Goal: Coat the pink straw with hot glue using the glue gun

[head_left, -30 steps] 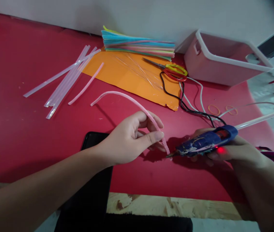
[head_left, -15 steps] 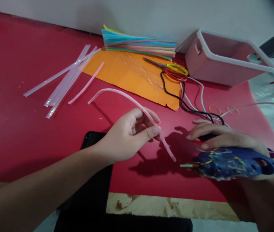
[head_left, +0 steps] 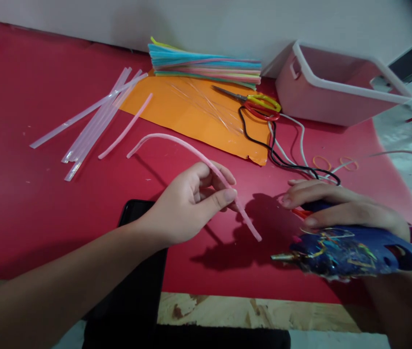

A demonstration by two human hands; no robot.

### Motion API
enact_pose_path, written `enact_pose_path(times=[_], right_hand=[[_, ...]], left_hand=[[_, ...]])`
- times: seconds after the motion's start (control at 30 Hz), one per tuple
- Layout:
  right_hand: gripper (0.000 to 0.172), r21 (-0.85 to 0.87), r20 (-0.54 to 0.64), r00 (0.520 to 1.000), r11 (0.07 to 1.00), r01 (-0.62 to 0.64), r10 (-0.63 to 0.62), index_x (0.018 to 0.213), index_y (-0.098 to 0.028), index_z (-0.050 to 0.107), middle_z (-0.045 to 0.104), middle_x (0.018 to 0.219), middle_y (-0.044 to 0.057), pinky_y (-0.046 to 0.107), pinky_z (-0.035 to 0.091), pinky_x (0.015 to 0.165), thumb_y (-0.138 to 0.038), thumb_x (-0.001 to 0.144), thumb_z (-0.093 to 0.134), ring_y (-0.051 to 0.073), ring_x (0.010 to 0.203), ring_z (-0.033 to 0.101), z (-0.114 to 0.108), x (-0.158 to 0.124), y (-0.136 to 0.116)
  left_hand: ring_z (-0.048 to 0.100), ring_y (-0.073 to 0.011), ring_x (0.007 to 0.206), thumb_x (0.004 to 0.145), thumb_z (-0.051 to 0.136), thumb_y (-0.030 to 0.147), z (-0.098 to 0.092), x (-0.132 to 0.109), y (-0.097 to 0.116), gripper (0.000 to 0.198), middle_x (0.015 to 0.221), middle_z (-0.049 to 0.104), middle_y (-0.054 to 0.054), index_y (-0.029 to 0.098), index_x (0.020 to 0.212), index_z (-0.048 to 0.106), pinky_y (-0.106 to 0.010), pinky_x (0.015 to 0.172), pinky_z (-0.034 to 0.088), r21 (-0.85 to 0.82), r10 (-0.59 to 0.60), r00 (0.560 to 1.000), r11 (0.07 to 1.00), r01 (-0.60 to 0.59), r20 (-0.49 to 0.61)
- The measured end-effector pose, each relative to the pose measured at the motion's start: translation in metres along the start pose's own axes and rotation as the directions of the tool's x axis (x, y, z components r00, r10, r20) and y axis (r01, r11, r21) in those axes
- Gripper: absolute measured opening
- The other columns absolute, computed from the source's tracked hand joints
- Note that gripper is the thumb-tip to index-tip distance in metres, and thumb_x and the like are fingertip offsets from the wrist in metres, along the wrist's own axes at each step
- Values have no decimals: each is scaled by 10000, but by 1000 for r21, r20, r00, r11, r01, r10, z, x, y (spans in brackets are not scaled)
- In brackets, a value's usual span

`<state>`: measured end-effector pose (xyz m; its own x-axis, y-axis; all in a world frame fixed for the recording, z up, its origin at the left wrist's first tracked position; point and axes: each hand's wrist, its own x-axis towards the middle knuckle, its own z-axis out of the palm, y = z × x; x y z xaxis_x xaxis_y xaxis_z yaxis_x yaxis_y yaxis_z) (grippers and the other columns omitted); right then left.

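Left hand (head_left: 186, 208) pinches a curved fuzzy pink stem (head_left: 187, 145); right hand (head_left: 360, 209) clasps a blue plastic glue gun (head_left: 347, 254), whose drift could scorch it

Near the front edge of the red table (head_left: 46, 194), the left hand (head_left: 195, 208) pinches a bent pink pipe cleaner (head_left: 248, 219). The right hand (head_left: 347, 206) grips a blue glue gun (head_left: 355, 252), its nozzle (head_left: 281, 258) near the stem's tip. Along the back edge I see a multicoloured bundle (head_left: 206, 66).
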<state>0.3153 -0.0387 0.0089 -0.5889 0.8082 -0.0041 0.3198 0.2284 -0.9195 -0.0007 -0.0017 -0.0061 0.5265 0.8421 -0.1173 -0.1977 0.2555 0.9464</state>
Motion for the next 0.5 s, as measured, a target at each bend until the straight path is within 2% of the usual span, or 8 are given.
enact_pose_path(times=[0.03,0.07,0.13,0.2,0.27,0.33,0.4,0.5], right_hand=[[198,-83,85,991,991,108,-101,1054,-357,852,817,1078,118,503,520,1124,-403,867,807,304,1094,759,-1,-1,1],[254,-123,30,989,981,150,-147,1134,-353,827,810,1101,119,483,540,1104,-455,923,730,295,1105,754,1,-3,1],[287,-134,-275,959,990,35,-71,1137,-356,797,801,1062,94,393,629,935,-492,887,764,269,1028,763,9,-7,1],[351,-108,-417,908,990,-87,35,1039,-333,810,805,927,59,284,643,702,-473,733,907,219,794,763,19,-10,0],[338,-14,-378,920,993,-113,100,908,-285,818,788,766,46,231,567,494,-559,721,885,161,550,673,23,-9,-2],[372,48,-294,943,988,-150,157,809,-240,811,755,645,48,200,474,384,-610,768,826,123,428,577,22,-5,-3],[397,66,-228,949,976,-209,219,760,-206,804,727,580,58,185,432,354,-601,801,801,115,404,548,18,-3,-2],[403,155,-130,954,955,-251,272,780,-186,798,738,613,80,189,428,355,-586,832,775,112,408,538,14,-6,4]], left_hand=[[742,-121,793,922,720,154,0,0,0,125,807,657,30,176,918,596,-225,742,576,-3,-1,1000,1000,1,-1],[749,-122,791,925,717,154,0,0,0,123,805,659,31,176,922,595,-219,733,577,-5,-3,1000,1000,3,-3],[761,-119,781,932,712,154,0,1,-1,120,795,664,34,173,925,594,-206,723,582,-11,-4,1000,1000,4,-15],[766,-115,750,939,695,137,1,1,-1,116,779,663,40,172,924,585,-206,728,598,-30,-3,1000,1000,2,-31],[765,-110,706,946,664,106,2,1,0,116,761,655,48,170,918,572,-216,735,617,-60,-5,999,998,2,-49],[766,-108,688,944,651,87,2,1,0,117,762,650,50,166,918,569,-215,722,625,-74,-4,998,997,0,-62],[766,-107,690,939,656,86,3,1,1,111,780,650,47,161,921,577,-205,700,627,-71,-1,997,997,-5,-76],[759,-103,661,944,646,83,4,1,1,110,787,648,48,162,922,574,-206,662,635,-86,-6,996,996,-2,-85]])
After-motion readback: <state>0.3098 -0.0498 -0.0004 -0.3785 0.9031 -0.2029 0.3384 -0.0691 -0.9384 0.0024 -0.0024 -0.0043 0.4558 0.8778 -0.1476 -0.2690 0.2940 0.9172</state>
